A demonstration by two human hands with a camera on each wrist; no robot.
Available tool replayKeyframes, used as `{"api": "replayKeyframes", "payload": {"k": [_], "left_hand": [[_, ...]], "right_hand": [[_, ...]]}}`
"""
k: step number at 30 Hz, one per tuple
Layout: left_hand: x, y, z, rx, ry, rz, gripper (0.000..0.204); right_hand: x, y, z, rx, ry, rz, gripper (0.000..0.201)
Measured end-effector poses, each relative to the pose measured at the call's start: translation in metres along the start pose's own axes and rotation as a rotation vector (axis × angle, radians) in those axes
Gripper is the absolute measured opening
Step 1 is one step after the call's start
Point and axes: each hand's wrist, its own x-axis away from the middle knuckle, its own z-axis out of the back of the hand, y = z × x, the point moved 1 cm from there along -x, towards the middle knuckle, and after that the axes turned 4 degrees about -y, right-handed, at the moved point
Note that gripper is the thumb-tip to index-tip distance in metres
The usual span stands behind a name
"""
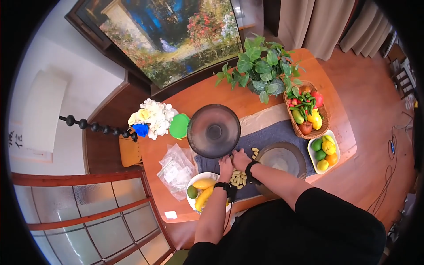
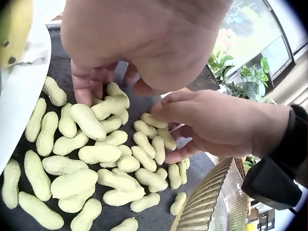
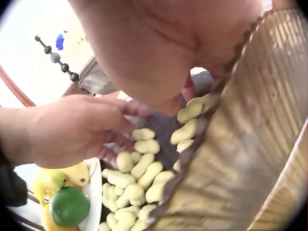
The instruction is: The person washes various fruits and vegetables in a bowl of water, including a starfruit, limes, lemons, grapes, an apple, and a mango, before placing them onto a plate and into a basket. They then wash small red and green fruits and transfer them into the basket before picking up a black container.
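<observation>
Pale peanuts (image 1: 238, 179) lie in a loose pile on a dark blue cloth (image 1: 266, 135). My left hand (image 1: 225, 168) reaches over the pile's far edge; in the left wrist view its fingers (image 2: 83, 91) point down with the tips right at the peanuts. Close beside it, my right hand (image 1: 241, 160) has its thumb and fingers spread along the pile's other edge, touching several peanuts. A dark ribbed glass bowl (image 1: 214, 117) stands just beyond both hands. A second ribbed bowl (image 3: 250, 110) sits by my right wrist, with a few peanuts near its rim.
Left of the pile stands a white plate (image 1: 190, 182) of fruit, with clear plastic bags (image 1: 176, 170) behind it. Rightward are a wicker basket (image 1: 325, 119) and a white tray (image 1: 334, 137), both holding produce. A leafy plant (image 1: 260, 66) and white flowers (image 1: 155, 115) stand at the back.
</observation>
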Motion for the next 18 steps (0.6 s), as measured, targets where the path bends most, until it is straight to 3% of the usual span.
{"api": "replayKeyframes", "payload": {"k": [1,3,4,6,7,9,12,16,18], "left_hand": [[-0.004,-0.011,-0.012,-0.003,-0.005,0.001,0.043],[-0.007,-0.027,-0.033,0.761,0.029,0.422,0.048],[-0.005,-0.012,-0.024,0.76,0.029,0.422,0.048],[0.005,0.041,0.009,1.072,-0.052,0.732,0.051],[0.008,0.053,0.019,1.072,-0.055,0.727,0.051],[0.01,0.062,0.031,1.11,-0.157,0.763,0.046],[0.012,0.066,0.041,1.147,-0.142,0.721,0.046],[0.024,0.08,0.057,1.148,-0.09,0.688,0.042],[0.032,0.091,0.065,1.1,-0.072,0.733,0.039]], "right_hand": [[-0.001,-0.001,-0.003,-0.005,-0.002,-0.002,0.045],[-0.002,-0.001,-0.005,-0.13,0.06,-0.083,0.039],[-0.007,0.005,-0.005,-0.13,0.06,-0.082,0.039],[-0.019,0.018,-0.005,0.414,-0.064,0.414,0.034],[-0.015,0.015,0.0,0.415,-0.058,0.411,0.034],[-0.007,0.006,0.011,-0.109,0.014,0.213,0.03],[-0.006,0.002,0.01,-0.328,0.06,0.15,0.028],[-0.005,0.003,0.006,-0.488,0.034,0.126,0.027],[0.009,-0.002,0.012,-0.437,0.068,0.232,0.022]]}}
